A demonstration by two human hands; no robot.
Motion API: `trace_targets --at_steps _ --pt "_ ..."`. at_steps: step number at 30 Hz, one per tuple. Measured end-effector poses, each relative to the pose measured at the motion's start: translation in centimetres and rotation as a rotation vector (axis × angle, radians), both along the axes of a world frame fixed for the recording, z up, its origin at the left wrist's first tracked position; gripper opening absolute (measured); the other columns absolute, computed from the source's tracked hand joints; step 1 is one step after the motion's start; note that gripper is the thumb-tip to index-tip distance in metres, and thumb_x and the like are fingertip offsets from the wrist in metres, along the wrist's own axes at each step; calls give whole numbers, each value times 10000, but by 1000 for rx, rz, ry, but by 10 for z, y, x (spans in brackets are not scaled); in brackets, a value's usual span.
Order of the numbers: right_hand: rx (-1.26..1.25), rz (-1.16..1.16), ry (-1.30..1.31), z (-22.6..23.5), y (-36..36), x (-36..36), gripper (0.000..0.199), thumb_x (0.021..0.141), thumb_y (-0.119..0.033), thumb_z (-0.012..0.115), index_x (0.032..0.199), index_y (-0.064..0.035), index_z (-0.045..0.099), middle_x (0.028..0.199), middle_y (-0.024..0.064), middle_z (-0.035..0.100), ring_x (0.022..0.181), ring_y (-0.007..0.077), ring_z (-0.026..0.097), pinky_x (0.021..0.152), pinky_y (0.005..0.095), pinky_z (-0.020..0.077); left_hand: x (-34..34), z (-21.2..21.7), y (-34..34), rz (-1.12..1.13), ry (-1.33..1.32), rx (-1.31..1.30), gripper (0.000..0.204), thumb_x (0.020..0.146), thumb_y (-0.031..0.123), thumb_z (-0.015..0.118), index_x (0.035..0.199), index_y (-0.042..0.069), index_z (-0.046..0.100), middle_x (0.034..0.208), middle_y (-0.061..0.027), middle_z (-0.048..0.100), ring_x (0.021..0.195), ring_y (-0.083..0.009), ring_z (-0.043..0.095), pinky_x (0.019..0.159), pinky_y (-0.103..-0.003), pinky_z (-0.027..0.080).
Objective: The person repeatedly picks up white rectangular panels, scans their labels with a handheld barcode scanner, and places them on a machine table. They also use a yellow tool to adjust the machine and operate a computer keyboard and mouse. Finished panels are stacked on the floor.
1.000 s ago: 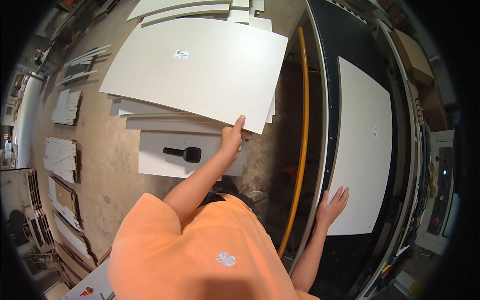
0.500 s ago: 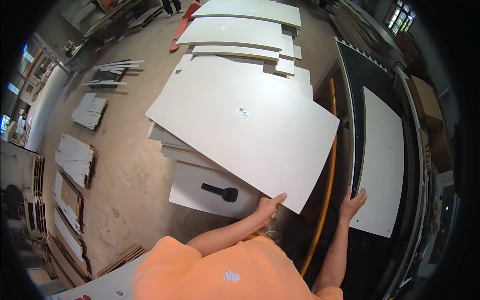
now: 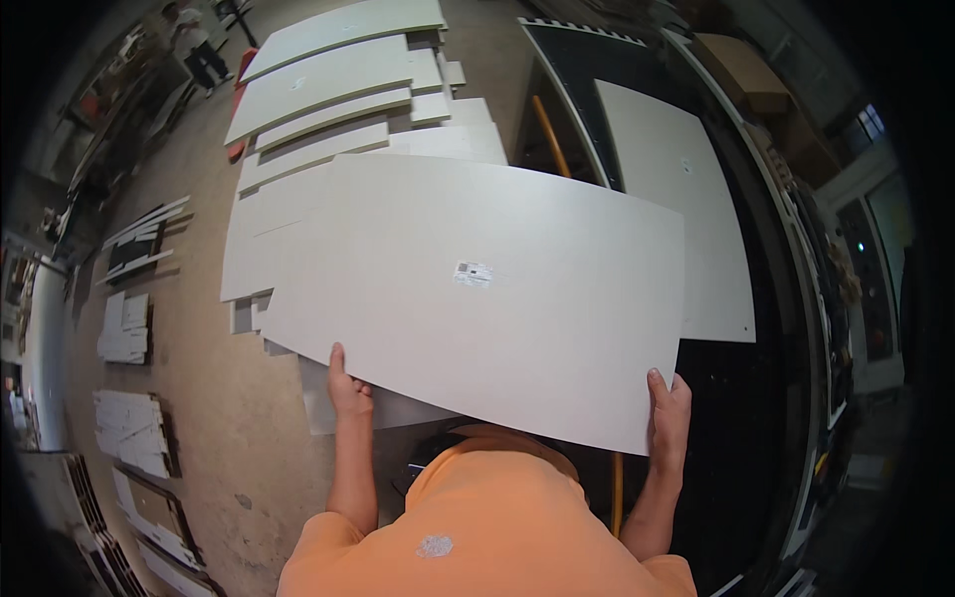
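A large white panel [image 3: 557, 328] with a small label in its middle spans the space in front of me. My left hand [image 3: 350, 386] grips its near edge toward the left, thumb on top. Around its near right corner is my right hand [image 3: 670, 418], the thumb also on the upper face and the other fingers mostly hidden. The panel's left part overlaps a stack of white panels [image 3: 269, 244]. Its right end reaches over the black-topped bench [image 3: 711, 398], where another labelled white panel [image 3: 667, 149] lies flat.
More stacked white panels [image 3: 328, 75] extend ahead. An orange-yellow bar [image 3: 549, 134] runs between stack and bench. Piles of white boards [image 3: 131, 433] lie on the floor at left. A person [image 3: 199, 50] stands far left. A cardboard box [image 3: 741, 70] sits beyond the bench.
My right hand has left the bench side and now holds the panel's right corner. My left hand has shifted left along the near edge. The panel has turned and moved, and the view has swung right.
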State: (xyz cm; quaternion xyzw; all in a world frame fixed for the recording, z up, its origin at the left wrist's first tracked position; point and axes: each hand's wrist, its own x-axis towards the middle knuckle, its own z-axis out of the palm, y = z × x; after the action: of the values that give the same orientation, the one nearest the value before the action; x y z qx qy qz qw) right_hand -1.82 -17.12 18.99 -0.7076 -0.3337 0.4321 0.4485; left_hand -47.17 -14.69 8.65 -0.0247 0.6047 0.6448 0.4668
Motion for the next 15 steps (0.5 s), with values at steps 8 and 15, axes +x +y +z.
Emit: trace_targets --at_steps 8,15 --pt "-101 -482 -539 -56 -185 98 492 1024 -388 573 906 87 620 769 220 652 716 236 602 709 399 493 119 -1 26 -434 37 145 355 1038 410 540 1029 70 643 724 -12 664 404 -34 422 320 -209 258" --pt "-151 -1068 -488 -135 -392 121 532 1077 -377 455 883 101 583 703 162 583 677 240 511 673 408 445 292 8 28 -997 -17 91 363 949 327 710 740 147 474 534 50 411 358 -77 336 343 -252 253"
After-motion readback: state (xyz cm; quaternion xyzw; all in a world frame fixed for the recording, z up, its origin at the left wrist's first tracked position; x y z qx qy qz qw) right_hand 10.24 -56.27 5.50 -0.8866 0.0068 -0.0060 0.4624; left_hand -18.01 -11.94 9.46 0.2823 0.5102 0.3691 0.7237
